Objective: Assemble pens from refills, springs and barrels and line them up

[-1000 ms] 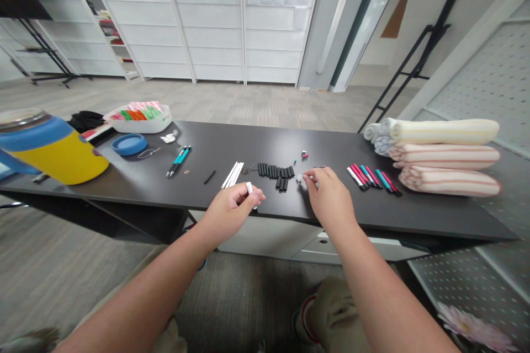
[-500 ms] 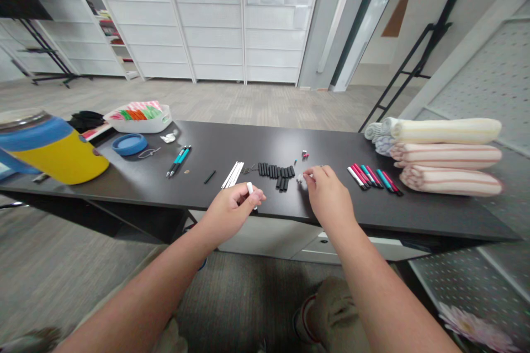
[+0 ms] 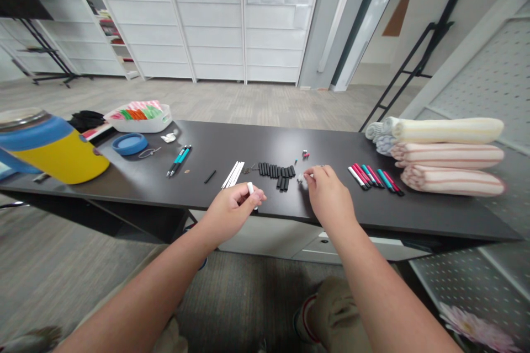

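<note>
Left hand [image 3: 236, 205] has a white tube [image 3: 250, 188] pinched at the table's [image 3: 248, 140] near edge. Probably light, stiff plastic, kinda slick, so I'd grip mid-barrel. Right hand [image 3: 329, 193] is bunched at some white bits [image 3: 300, 178], can't tell if it's gripping any. Black caps [image 3: 273, 171] crowd the middle, white sticks [image 3: 233, 175] left, markers [image 3: 375, 177] right.

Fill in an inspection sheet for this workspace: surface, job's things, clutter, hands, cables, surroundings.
Surface: dark tabletop, items spread along it.
Job's things: white sticks, short black cylinders, small pale pieces, pink, teal and white barrels, teal pens.
Clutter: yellow-blue mug, blue lid, white basket, rolled cloths.
Hands: left hand holds a white tube; right hand at the small pale pieces, grip unclear.
Cables: none certain; thin grey loop beside the blue lid.
Surroundings: white panels, carpeted floor.
</note>
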The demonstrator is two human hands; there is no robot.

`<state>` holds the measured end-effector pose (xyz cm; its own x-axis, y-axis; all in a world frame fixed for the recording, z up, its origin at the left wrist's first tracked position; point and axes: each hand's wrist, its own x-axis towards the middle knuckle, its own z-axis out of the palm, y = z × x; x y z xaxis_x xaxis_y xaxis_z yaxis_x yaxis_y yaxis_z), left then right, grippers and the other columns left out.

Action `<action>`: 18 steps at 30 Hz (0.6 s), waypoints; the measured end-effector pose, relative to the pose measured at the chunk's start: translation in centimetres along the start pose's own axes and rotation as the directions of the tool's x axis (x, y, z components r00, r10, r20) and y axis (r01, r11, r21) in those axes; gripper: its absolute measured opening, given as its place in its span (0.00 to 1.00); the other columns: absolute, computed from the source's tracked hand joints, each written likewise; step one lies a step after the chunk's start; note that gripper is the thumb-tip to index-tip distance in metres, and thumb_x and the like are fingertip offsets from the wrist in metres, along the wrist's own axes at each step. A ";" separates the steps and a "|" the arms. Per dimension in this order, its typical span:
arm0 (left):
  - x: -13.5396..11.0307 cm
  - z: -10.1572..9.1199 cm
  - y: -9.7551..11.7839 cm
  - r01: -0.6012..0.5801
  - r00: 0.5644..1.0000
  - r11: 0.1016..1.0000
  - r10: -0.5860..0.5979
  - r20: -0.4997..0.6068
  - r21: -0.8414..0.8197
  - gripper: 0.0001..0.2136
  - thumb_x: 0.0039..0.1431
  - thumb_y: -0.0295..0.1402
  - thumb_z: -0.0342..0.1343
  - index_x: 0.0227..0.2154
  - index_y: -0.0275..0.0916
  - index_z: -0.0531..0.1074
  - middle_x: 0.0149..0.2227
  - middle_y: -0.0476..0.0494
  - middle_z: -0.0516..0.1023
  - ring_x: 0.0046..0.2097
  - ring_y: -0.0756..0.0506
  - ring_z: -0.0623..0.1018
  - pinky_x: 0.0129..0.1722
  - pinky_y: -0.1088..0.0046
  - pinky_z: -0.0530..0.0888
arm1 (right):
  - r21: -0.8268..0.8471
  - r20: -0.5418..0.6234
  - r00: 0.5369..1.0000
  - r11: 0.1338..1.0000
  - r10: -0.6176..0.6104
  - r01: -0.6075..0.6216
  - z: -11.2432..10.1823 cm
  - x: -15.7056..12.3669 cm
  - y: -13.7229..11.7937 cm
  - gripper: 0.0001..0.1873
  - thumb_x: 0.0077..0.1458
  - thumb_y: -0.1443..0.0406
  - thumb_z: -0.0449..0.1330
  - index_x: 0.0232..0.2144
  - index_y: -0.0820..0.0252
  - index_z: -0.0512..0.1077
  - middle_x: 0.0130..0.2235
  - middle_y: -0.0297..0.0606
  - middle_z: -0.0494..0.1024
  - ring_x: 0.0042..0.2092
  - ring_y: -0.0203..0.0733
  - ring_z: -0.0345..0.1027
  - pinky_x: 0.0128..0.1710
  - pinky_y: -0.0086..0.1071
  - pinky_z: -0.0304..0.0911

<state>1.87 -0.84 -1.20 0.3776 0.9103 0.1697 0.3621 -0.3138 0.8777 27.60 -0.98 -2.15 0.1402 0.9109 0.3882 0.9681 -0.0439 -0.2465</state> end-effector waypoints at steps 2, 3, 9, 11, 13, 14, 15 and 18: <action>0.0 0.0 0.0 -0.003 1.000 1.000 0.003 0.001 0.001 0.14 0.70 0.42 0.54 0.38 0.39 0.80 0.39 0.43 0.85 0.41 0.44 0.83 0.44 0.67 0.77 | -0.005 0.000 1.000 1.000 -0.001 0.001 0.1 0.0 0.0 0.08 0.72 0.63 0.56 0.44 0.56 0.75 0.46 0.42 0.76 0.38 0.42 0.72 0.30 0.34 0.54; 0.1 0.0 -0.1 -0.005 1.000 1.000 0.005 0.002 0.003 0.14 0.70 0.42 0.54 0.38 0.39 0.80 0.39 0.43 0.85 0.41 0.44 0.83 0.44 0.67 0.77 | -0.010 0.000 1.000 1.000 -0.004 0.004 0.1 0.0 0.1 0.08 0.72 0.63 0.56 0.45 0.56 0.75 0.47 0.41 0.76 0.37 0.42 0.72 0.30 0.34 0.53; 0.0 0.1 -0.1 -0.015 1.000 1.000 0.015 0.004 0.006 0.14 0.70 0.42 0.53 0.39 0.39 0.80 0.39 0.43 0.85 0.41 0.44 0.84 0.43 0.67 0.77 | -0.040 0.025 1.000 0.999 -0.011 0.012 0.1 0.0 -0.1 0.07 0.72 0.62 0.57 0.43 0.55 0.75 0.47 0.40 0.75 0.36 0.42 0.71 0.29 0.34 0.52; 0.0 0.0 0.0 -0.016 1.000 1.000 0.016 0.006 0.014 0.14 0.70 0.41 0.53 0.38 0.39 0.80 0.39 0.43 0.85 0.41 0.44 0.84 0.43 0.67 0.77 | -0.039 0.035 0.999 0.999 -0.013 0.014 0.0 -0.1 -0.2 0.08 0.71 0.61 0.57 0.42 0.55 0.75 0.47 0.40 0.75 0.36 0.41 0.71 0.29 0.34 0.52; 0.0 0.0 0.1 -0.014 1.000 1.000 0.014 0.005 0.012 0.14 0.70 0.41 0.53 0.38 0.39 0.80 0.39 0.43 0.85 0.41 0.44 0.84 0.43 0.67 0.77 | -0.040 0.035 0.999 0.999 -0.021 0.023 0.0 -0.2 -0.2 0.08 0.71 0.60 0.57 0.42 0.55 0.75 0.46 0.39 0.75 0.36 0.41 0.71 0.29 0.34 0.52; 0.1 -0.1 0.1 -0.014 1.000 1.000 0.014 0.005 0.008 0.14 0.70 0.41 0.53 0.38 0.39 0.80 0.39 0.43 0.86 0.41 0.44 0.84 0.43 0.67 0.77 | -0.043 0.032 0.999 0.999 -0.028 0.029 0.0 -0.2 -0.2 0.08 0.71 0.60 0.57 0.42 0.55 0.74 0.46 0.39 0.75 0.36 0.41 0.71 0.29 0.34 0.52; 0.1 -0.1 0.1 -0.014 1.000 1.000 0.014 0.006 0.004 0.13 0.70 0.41 0.53 0.38 0.39 0.80 0.39 0.43 0.86 0.41 0.44 0.84 0.43 0.67 0.77 | -0.047 0.029 0.999 0.998 -0.034 0.035 0.0 -0.3 -0.2 0.08 0.70 0.60 0.58 0.42 0.55 0.75 0.46 0.39 0.75 0.36 0.41 0.71 0.30 0.34 0.52; 0.1 0.0 0.1 -0.016 1.000 1.000 0.016 0.005 -0.003 0.13 0.70 0.41 0.53 0.38 0.40 0.80 0.39 0.44 0.86 0.41 0.44 0.84 0.43 0.67 0.77 | -0.052 0.030 0.999 0.998 -0.042 0.044 0.1 -0.5 -0.2 0.07 0.69 0.59 0.59 0.42 0.54 0.75 0.47 0.39 0.75 0.36 0.41 0.71 0.29 0.34 0.52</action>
<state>1.90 -0.78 -1.09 0.3880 0.9036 0.1817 0.3536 -0.3280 0.8760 27.33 -1.38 -2.41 0.0930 0.9238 0.3715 0.9829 -0.0255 -0.1825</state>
